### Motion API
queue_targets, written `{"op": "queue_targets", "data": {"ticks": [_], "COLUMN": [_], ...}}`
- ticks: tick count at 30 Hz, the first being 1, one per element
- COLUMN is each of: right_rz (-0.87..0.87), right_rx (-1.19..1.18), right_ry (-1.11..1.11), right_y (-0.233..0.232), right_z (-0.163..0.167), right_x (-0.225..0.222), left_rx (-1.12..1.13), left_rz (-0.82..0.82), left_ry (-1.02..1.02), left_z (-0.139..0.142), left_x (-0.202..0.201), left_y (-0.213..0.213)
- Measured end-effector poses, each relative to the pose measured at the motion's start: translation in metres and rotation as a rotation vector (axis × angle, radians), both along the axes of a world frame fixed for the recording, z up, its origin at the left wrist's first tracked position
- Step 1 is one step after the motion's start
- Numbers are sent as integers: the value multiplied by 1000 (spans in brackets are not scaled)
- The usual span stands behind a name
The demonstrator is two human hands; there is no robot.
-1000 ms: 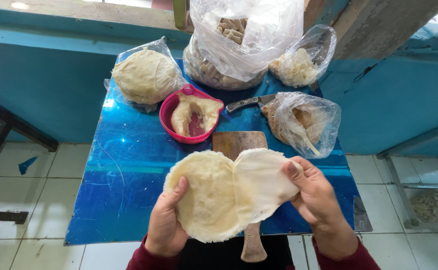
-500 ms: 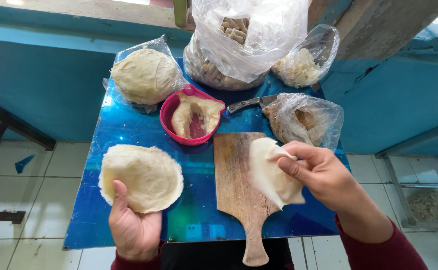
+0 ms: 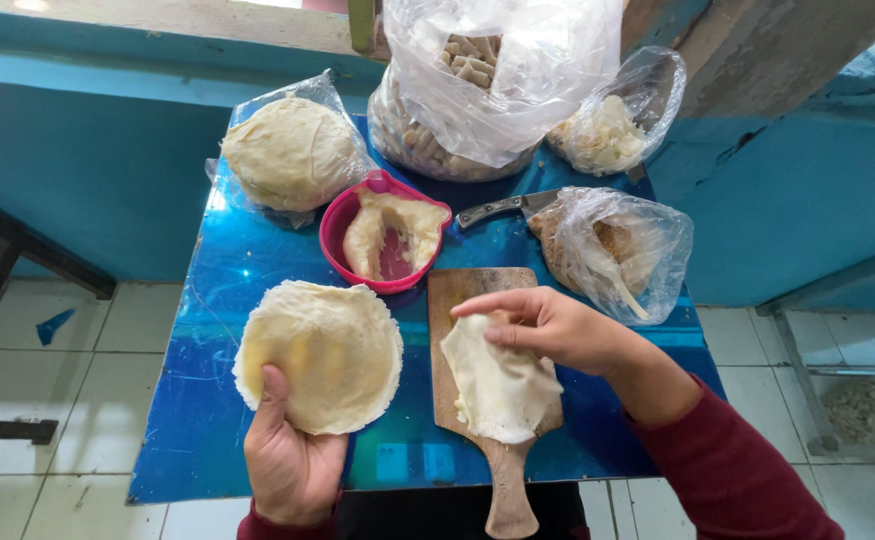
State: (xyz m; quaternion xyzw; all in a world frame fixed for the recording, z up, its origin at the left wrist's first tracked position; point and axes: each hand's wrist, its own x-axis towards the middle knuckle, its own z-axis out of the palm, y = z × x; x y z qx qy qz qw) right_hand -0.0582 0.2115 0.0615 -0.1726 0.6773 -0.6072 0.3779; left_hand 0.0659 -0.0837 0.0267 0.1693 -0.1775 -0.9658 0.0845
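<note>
Pale wrapper sheet (image 3: 498, 385) under right hand (image 3: 548, 325) lies lengthwise along wooden board (image 3: 458, 300).

Table top (image 3: 258, 270): glossy blue. Wall (image 3: 88, 150): teal. Floor tiles (image 3: 68, 380): off-white. Bowl (image 3: 343, 225): pink-red, contents pale cream. Wrappers (image 3: 323, 350): pale yellow-cream, round; single sheet (image 3: 498, 385): off-white. Board (image 3: 448, 300): brown wood grain. Bags (image 3: 518, 60): clear plastic, contents beige and tan. Knife handle (image 3: 488, 211): dark grey. Sleeve (image 3: 738, 470): maroon.

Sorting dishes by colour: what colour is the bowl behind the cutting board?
Pink-red bowl, seen clearly in the head view.
</note>
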Motion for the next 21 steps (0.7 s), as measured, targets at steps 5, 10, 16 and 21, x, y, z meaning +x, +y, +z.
{"op": "queue_targets", "data": {"ticks": [5,10,16,21], "right_rz": [-23,-113,7,-48], "right_rx": [217,312,-55,-74], "right_ry": [278,465,245,127], "right_y": [-6,-16,-41,-30], "right_z": [-3,14,47,42], "right_x": [-14,-9,35,22], "left_rx": [-2,-11,-63,-116], "left_rz": [-20,-18,52,100], "left_ry": [52,30,77,67], "left_z": [-2,-4,5,9], "left_x": [1,-2,-6,-2], "left_y": [7,3,0,-7]}}
